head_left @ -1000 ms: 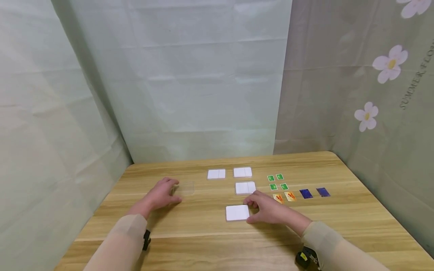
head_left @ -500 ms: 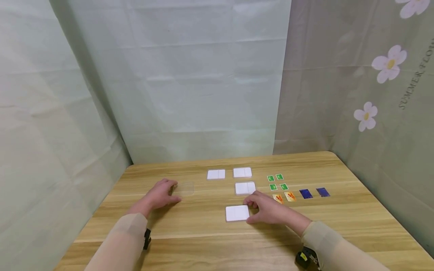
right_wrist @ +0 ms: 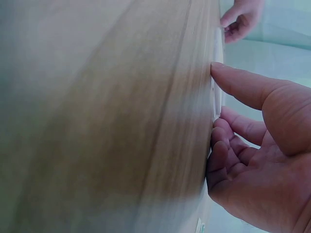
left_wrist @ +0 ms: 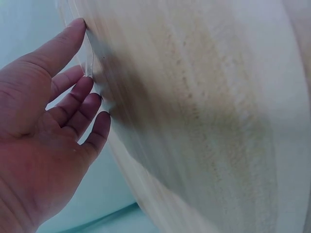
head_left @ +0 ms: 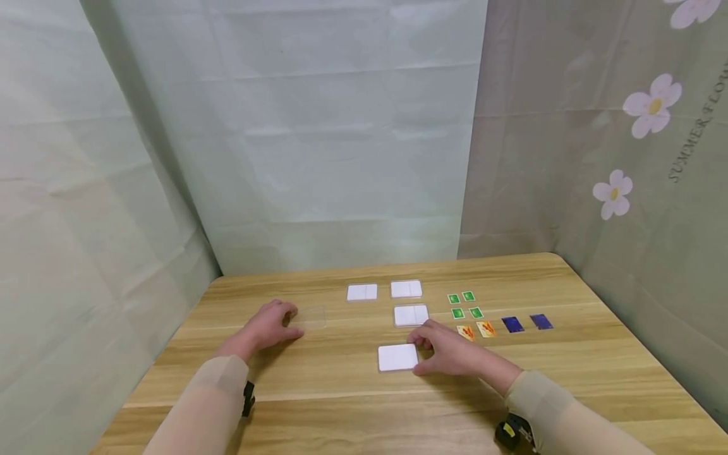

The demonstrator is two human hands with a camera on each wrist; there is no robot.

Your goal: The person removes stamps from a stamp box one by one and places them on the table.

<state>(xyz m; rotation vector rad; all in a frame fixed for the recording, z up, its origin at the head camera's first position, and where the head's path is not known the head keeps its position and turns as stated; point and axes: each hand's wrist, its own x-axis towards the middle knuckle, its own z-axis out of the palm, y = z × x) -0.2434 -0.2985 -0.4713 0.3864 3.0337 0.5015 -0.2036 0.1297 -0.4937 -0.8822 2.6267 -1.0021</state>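
I'm seeing both wrist views blurring the table (left_wrist: 204, 121) into streaks. The clear lid (head_left: 309, 316) is nearly vanishing against the wood, and my left hand (head_left: 267, 328) is hiding its near edge. The small colored cards (head_left: 476, 313) are showing prints too tiny to read.

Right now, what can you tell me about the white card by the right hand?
The white card is a flat, square-ish piece with rounded corners and a plain white face, lying flat on the wooden table, nearest the person. The right hand sits at its right edge, thumb and fingertips touching that edge. The material is unclear.
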